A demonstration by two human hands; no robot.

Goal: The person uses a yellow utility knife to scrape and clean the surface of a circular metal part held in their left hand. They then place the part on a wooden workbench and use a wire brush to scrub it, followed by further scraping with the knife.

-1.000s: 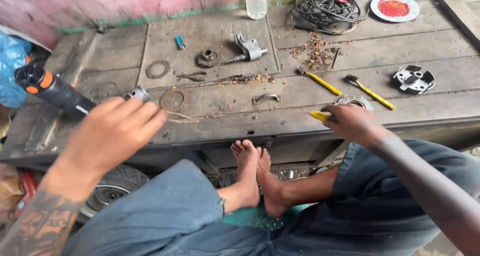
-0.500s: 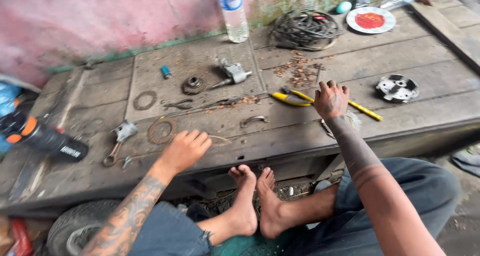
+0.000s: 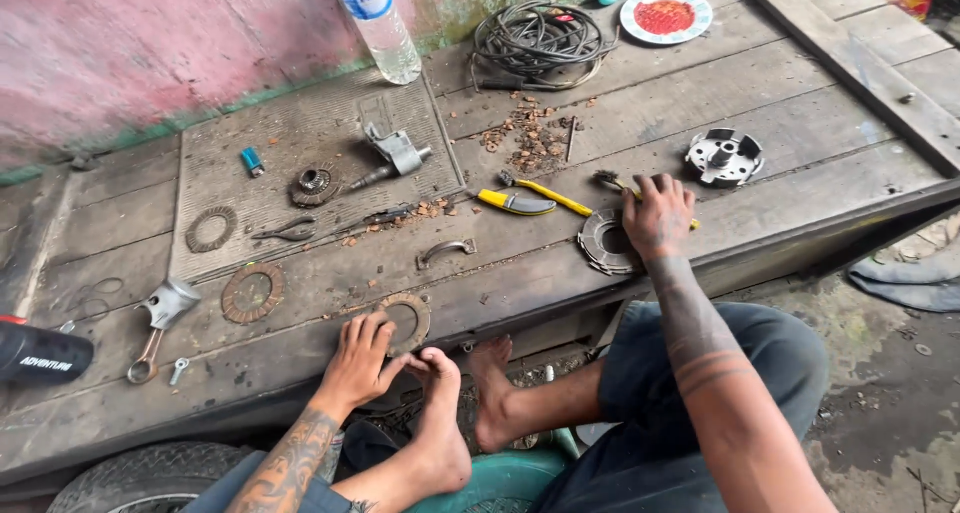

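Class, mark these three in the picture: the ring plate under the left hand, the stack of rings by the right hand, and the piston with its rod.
ring plate (image 3: 412, 318), head view, on its right rim
stack of rings (image 3: 598, 243), head view, left edge
piston with rod (image 3: 170, 301), head view, piston crown

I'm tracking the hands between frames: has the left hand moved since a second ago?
Yes. The left hand has dropped from the air to the bench's near edge, touching a ring disc, below the connecting rod.
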